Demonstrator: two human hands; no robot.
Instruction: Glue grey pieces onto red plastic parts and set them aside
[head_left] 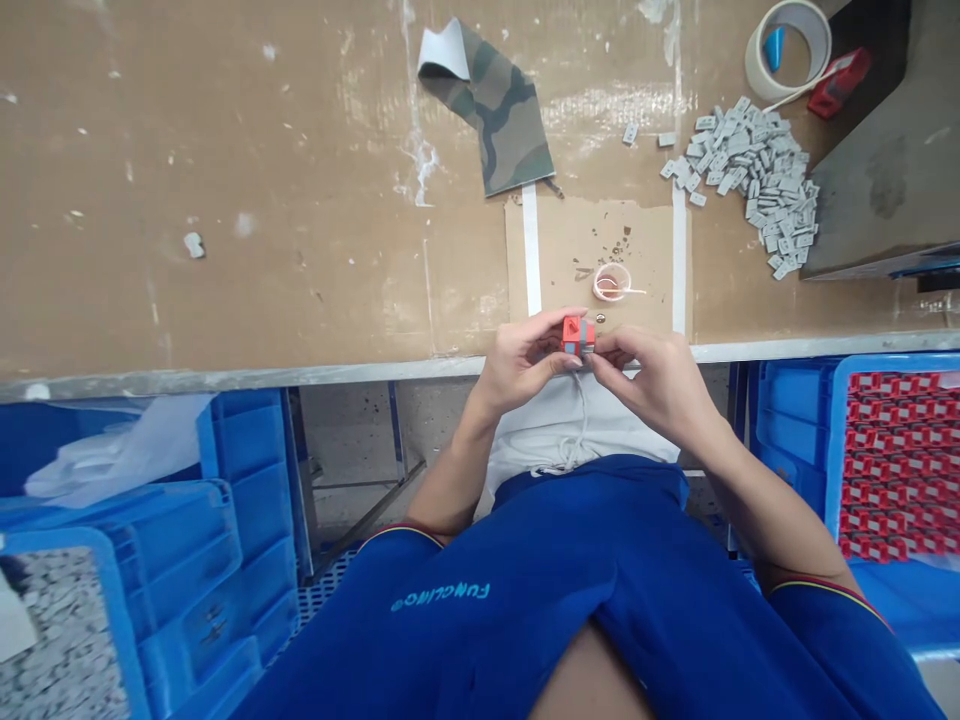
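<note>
Near the table's front edge, my left hand is closed around a small red block-like part with grey sections. My right hand has its thumb and fingers pinched at the right side of that part; whether a smaller piece sits between the fingertips is too small to tell. Just beyond the hands stands a small clear cup with a thin stick lying across it and a reddish-brown content. A tiny dark round bit lies between the cup and the part.
A pile of small grey pieces lies at the right, beside a tape roll and another red part. A camouflage-patterned sheet lies farther back. Blue crates stand below, one holding rows of red parts, another grey pieces.
</note>
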